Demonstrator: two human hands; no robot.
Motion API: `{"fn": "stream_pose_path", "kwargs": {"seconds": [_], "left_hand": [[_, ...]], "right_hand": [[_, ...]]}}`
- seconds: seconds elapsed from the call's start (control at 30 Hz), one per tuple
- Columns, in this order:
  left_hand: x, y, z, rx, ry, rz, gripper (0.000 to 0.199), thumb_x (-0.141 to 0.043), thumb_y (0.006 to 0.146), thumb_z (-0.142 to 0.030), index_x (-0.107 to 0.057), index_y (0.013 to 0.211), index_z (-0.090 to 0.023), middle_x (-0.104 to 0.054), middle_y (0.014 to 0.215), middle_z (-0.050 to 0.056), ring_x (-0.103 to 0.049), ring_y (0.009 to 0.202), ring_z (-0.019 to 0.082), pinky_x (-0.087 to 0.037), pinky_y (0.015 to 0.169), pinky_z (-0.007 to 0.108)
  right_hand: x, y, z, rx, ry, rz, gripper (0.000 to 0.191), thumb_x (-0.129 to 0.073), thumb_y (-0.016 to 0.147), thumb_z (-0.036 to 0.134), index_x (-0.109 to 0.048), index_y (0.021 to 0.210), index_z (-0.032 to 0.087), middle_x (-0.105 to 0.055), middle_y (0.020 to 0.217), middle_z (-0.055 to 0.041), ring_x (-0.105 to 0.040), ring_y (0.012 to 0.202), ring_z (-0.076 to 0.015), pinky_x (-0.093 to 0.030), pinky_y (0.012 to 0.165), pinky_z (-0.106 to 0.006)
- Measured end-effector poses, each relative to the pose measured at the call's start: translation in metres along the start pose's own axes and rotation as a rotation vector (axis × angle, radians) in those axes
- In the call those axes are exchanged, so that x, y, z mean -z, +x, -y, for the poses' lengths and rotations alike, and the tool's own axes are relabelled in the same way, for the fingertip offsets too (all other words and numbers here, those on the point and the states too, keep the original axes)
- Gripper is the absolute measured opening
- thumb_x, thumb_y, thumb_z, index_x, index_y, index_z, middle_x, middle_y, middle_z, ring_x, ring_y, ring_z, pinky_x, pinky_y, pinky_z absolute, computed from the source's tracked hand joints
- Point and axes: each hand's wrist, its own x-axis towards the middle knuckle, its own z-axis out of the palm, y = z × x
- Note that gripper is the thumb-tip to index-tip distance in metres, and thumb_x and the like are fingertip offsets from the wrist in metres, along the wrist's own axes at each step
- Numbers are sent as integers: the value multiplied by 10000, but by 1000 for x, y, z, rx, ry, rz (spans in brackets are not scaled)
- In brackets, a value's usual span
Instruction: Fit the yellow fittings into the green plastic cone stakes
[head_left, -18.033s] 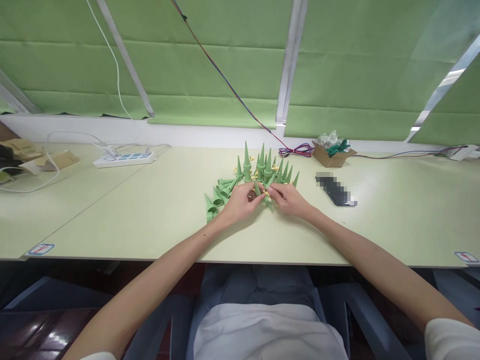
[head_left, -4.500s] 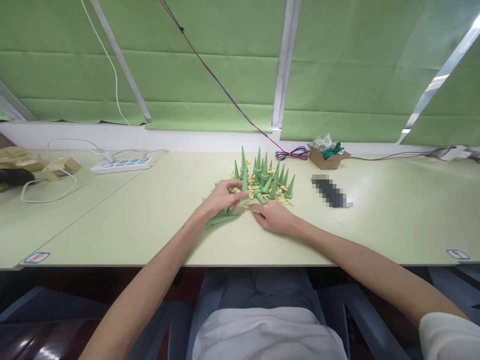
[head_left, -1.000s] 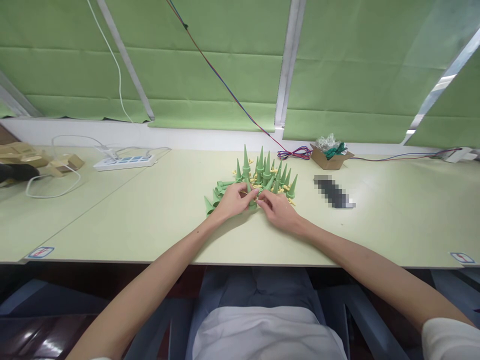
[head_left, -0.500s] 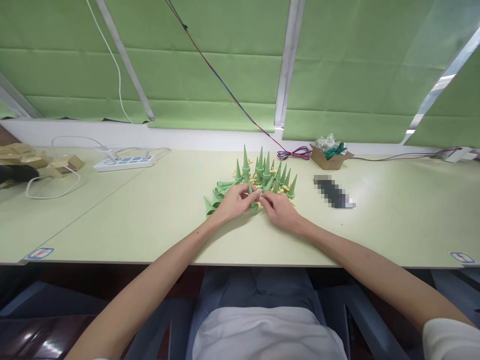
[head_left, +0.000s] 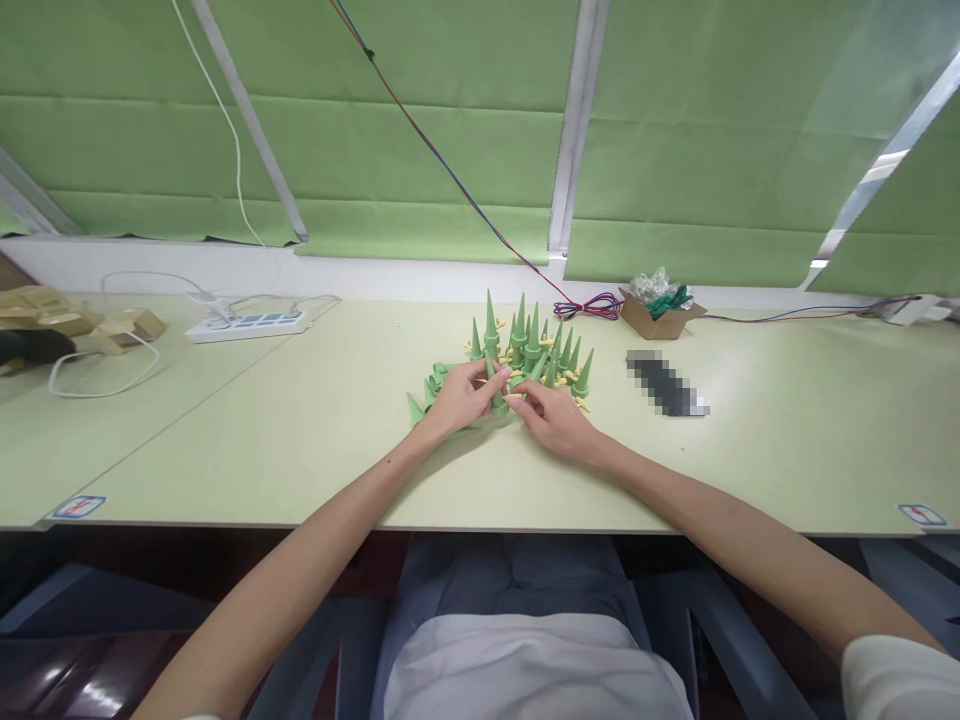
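Observation:
My left hand [head_left: 463,398] is closed around a green cone [head_left: 498,406], which stands nearly upright close to the table top. Against the lower right side of that cone, the fingertips of my right hand [head_left: 559,420] are pinched together; whatever they hold is too small to make out. Behind both hands stands a cluster of pointed green cones [head_left: 519,340] with collared bases, and small yellow pieces [head_left: 583,404] show among them. More green cones [head_left: 415,408] lie on their sides left of my left hand, partly hidden by it.
A dark, pixelated flat object [head_left: 666,384] lies to the right. Behind it sits a small cardboard box [head_left: 654,322] with plastic and green material, beside coiled red-blue wire [head_left: 592,306]. A power strip [head_left: 247,326] and small tan boxes [head_left: 127,330] occupy the left of the table [head_left: 300,450].
My left hand has shifted slightly left with the cone. My right fingertips have moved a little left and lower. Some lying cones beside my left hand appear displaced.

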Motion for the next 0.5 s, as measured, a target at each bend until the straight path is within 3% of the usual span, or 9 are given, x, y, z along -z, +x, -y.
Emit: {"fn": "stream_pose_path", "kwargs": {"seconds": [0.17,0.3,0.5], "left_hand": [[0,0,1,4,2,5,360,-629,864,-511,-596,775,-163,-540,565,-33,-466,390,82,-361,399,214],[-2,-1,-1,19,18,2,362,-630,858,-516,-597,788,-162,-531,549,-37,-475,384,93,-366,394,223],[-3,-4,-4,17,50,39,364,-616,867,-514,-612,782,-161,-498,488,-50,-472,377,99,-371,399,225]], "right_hand": [[1,0,-2,17,-1,49,205,-526,983,336,-625,1051,170,-572,622,26,-506,557,-135,-355,619,-253],[1,1,-3,75,-28,45,175,-495,996,274,-622,935,171,-571,647,14,-478,562,-128,-344,630,-253],[1,1,-6,116,-44,65,299,-457,1013,291,-538,746,181,-523,619,15,-426,541,-115,-302,599,-257]]}}
